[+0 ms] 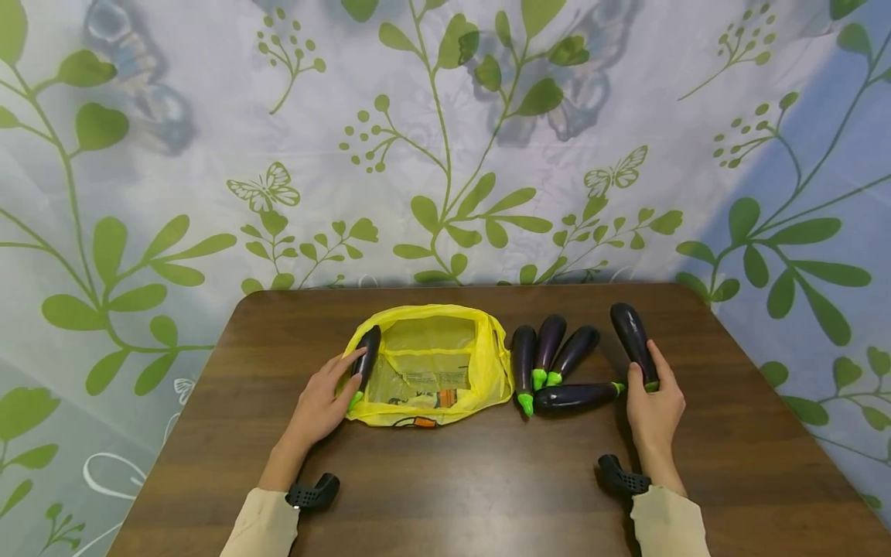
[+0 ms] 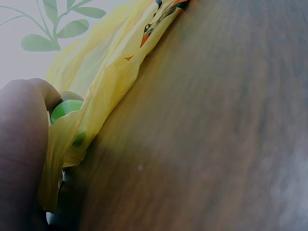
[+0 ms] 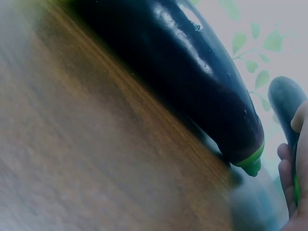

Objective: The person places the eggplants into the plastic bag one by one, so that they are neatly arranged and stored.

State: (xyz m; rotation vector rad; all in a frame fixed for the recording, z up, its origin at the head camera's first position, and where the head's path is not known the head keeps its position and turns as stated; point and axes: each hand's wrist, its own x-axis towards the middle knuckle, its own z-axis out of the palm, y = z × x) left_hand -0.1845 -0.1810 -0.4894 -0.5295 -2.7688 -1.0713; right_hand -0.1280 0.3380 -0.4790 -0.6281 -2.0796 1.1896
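My left hand (image 1: 323, 398) is at the left side of an open yellow plastic bag (image 1: 493, 363), gripping a dark purple eggplant (image 1: 369, 348) at the bag's left rim. In the left wrist view the green stem end (image 2: 67, 109) of that eggplant shows beside the thumb, partly covered by the yellow plastic. Over on the right, my right hand (image 1: 657, 406) holds another eggplant (image 1: 629, 329) near its stem end, thumb on one side and fingers on the other. Its rounded end points away from me.
Between the bag and my right hand lie several more eggplants: one lying crosswise (image 1: 576, 398) in front, the others with stems toward me. Everything rests on a brown wooden table (image 1: 452, 487). A cloth printed with green leaves (image 1: 445, 155) hangs behind the table's far edge.
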